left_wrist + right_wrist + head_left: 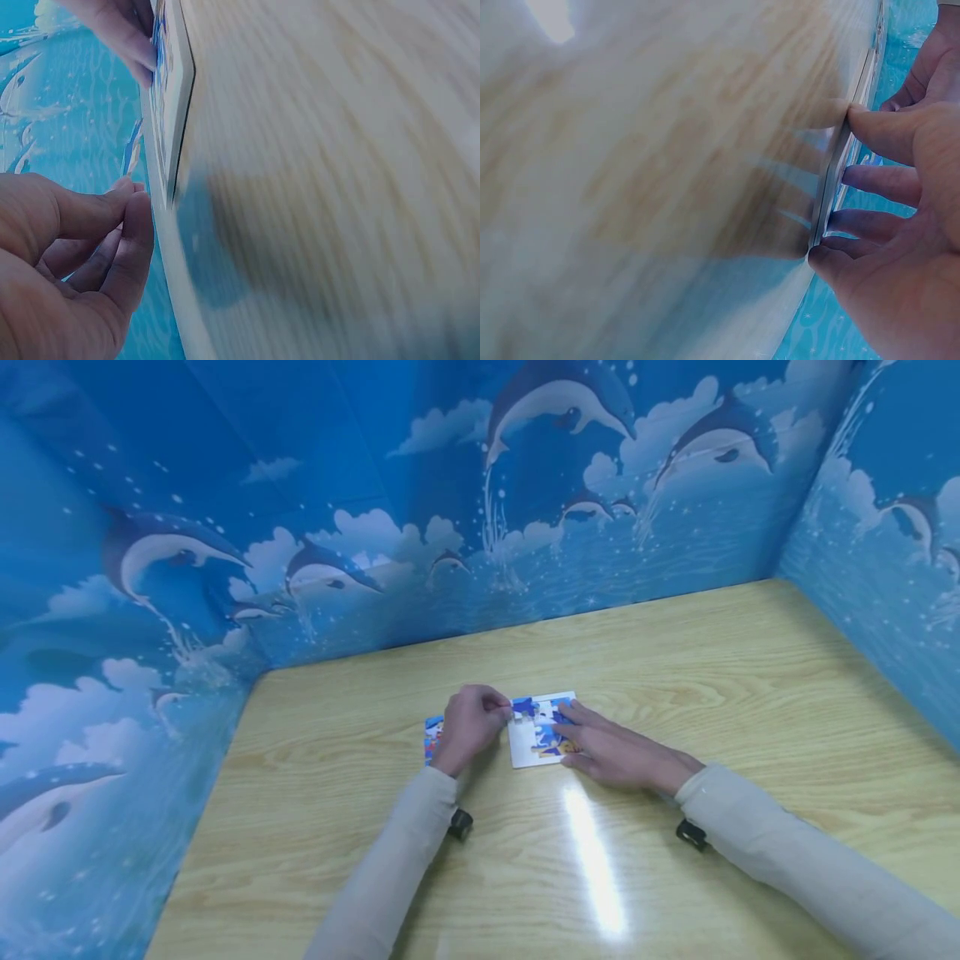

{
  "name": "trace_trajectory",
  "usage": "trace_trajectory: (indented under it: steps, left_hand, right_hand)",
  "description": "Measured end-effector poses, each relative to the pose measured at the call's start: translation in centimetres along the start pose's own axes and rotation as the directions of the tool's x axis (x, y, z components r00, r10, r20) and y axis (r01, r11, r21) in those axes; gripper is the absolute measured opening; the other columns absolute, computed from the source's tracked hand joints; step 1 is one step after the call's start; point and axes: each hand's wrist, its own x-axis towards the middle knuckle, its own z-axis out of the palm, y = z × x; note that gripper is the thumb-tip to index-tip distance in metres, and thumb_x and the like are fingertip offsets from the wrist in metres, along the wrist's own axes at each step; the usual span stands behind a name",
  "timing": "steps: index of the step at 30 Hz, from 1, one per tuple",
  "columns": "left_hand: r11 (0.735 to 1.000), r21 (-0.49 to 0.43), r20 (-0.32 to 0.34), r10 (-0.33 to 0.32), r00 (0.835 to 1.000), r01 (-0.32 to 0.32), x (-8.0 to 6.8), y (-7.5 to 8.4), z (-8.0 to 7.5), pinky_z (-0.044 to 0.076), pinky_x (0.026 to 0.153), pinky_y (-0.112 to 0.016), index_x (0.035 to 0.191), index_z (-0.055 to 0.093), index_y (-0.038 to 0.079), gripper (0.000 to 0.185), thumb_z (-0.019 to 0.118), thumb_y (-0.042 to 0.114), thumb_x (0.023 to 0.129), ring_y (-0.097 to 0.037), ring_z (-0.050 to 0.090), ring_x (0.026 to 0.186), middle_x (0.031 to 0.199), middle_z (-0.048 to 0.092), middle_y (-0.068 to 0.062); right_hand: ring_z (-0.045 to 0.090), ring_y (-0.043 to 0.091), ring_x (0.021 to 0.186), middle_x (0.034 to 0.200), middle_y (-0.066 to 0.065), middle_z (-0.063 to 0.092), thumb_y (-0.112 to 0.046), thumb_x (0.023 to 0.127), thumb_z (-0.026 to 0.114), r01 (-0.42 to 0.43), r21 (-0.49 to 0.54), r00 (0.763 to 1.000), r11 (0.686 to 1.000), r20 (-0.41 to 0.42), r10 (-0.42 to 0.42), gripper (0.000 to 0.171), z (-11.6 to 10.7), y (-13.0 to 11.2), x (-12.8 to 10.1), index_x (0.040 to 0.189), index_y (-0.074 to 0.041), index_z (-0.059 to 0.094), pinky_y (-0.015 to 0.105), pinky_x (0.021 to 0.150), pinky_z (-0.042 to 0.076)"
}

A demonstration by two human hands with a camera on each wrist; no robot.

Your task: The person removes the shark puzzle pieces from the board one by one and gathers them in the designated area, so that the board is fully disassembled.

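Note:
A small white puzzle board [525,752] with a partly built blue picture lies on the wooden table [750,693]. My left hand [504,706] pinches a blue puzzle piece [523,705] at the board's far left corner, fingers curled. My right hand [570,727] rests on the right side of the board with straight fingers. In the left wrist view my left hand [133,196] has thumb and fingers pinched beside the board's edge [178,97]. In the right wrist view my right hand [844,180] lies against the board's edge [832,187], thumb [885,131] at its rim.
Loose puzzle pieces [432,737] lie just left of my left hand, partly hidden by it. Blue walls printed with dolphins [525,485] enclose the table at the back, left and right. A glare streak [592,852] runs across the near tabletop.

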Motion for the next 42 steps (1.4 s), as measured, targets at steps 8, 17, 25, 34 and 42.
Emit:
trace_trajectory:
  steps: [8, 17, 25, 34, 42]
  left_hand:
    - [0.999, -0.012, -0.012, -0.052, 0.999, 0.052, -0.5, -1.3, -1.6, 0.054, 0.072, -0.032, 0.09, 0.077, 0.011, 0.004, 0.079, 0.008, 0.087, -0.016, 0.064, 0.076, 0.083, 0.071, 0.001]
    - [0.996, 0.023, -0.034, -0.081, 0.996, 0.082, -0.9, -2.8, -3.1, 0.053, 0.071, -0.033, 0.09, 0.077, 0.01, 0.004, 0.08, 0.01, 0.087, -0.017, 0.064, 0.075, 0.082, 0.071, 0.0]
    - [0.992, 0.042, -0.036, -0.119, 0.992, 0.12, -1.2, -3.7, -4.5, 0.053, 0.066, -0.032, 0.092, 0.076, 0.009, 0.004, 0.078, 0.012, 0.089, -0.018, 0.064, 0.074, 0.083, 0.071, -0.002]
    - [0.988, 0.074, -0.037, -0.136, 0.99, 0.138, -1.5, -4.7, -5.4, 0.052, 0.066, -0.033, 0.092, 0.077, 0.008, 0.003, 0.077, 0.011, 0.09, -0.018, 0.063, 0.072, 0.083, 0.071, -0.003]
    - [0.972, 0.129, -0.042, -0.193, 0.98, 0.197, -1.5, -4.9, -5.3, 0.05, 0.062, -0.03, 0.092, 0.077, 0.011, 0.004, 0.074, 0.009, 0.092, -0.017, 0.063, 0.071, 0.081, 0.07, -0.001]
  right_hand:
    - [0.012, 0.044, 0.151, 0.162, 0.028, 0.018, -0.021, 0.103, 0.059, 0.015, -0.008, 1.0, 1.0, -0.008, -0.015, 0.055, 0.0, 0.0, -0.1, 0.147, 0.008, 0.042, 0.055, 0.12, 0.017]
    - [0.012, 0.044, 0.151, 0.162, 0.028, 0.019, -0.02, 0.104, 0.059, 0.017, -0.006, 1.0, 1.0, -0.014, -0.017, 0.055, 0.1, 0.1, -0.2, 0.147, 0.009, 0.042, 0.055, 0.12, 0.017]
    - [0.013, 0.045, 0.151, 0.161, 0.029, 0.02, -0.02, 0.104, 0.059, 0.035, -0.005, 0.999, 0.999, -0.022, -0.035, 0.055, 0.1, 0.0, -0.3, 0.146, 0.01, 0.042, 0.055, 0.119, 0.019]
    - [0.014, 0.045, 0.15, 0.161, 0.029, 0.02, -0.02, 0.103, 0.06, 0.032, -0.002, 0.999, 0.999, -0.024, -0.032, 0.055, 0.0, -0.1, -0.3, 0.146, 0.01, 0.042, 0.055, 0.119, 0.019]
    - [0.013, 0.045, 0.151, 0.161, 0.029, 0.02, -0.02, 0.103, 0.059, 0.028, 0.001, 0.999, 1.0, -0.022, -0.028, 0.054, 0.0, 0.0, -0.3, 0.146, 0.009, 0.043, 0.055, 0.119, 0.018]
